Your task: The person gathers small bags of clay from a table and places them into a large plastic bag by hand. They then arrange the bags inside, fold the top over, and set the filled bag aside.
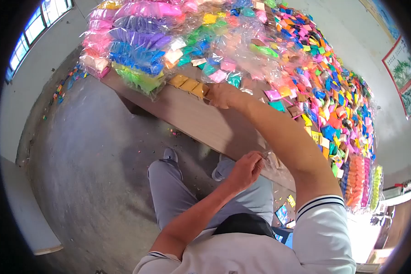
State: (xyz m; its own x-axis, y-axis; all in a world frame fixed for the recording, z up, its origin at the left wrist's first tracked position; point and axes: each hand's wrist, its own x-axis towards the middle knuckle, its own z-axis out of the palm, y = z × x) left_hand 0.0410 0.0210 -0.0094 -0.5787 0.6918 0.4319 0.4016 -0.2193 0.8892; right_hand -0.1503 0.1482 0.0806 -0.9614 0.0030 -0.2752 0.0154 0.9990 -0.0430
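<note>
My right hand reaches across the table, its fingers curled at the near end of a short row of gold-yellow packets lying side by side. The fingertips are partly hidden, but they appear to grip the last packet. Closer to my body, my left hand is closed in a pinch at the table's front edge. It holds the edge of a clear plastic bag, which lies crumpled on the tabletop under my right forearm. Pale brownish pieces show in or under the bag, too blurred to name.
Bagged stacks of blue packets and green packets stand at the table's left end. A large heap of loose coloured packets covers the back and right. More bagged orange rows stand far right. The brown tabletop ends above my knees.
</note>
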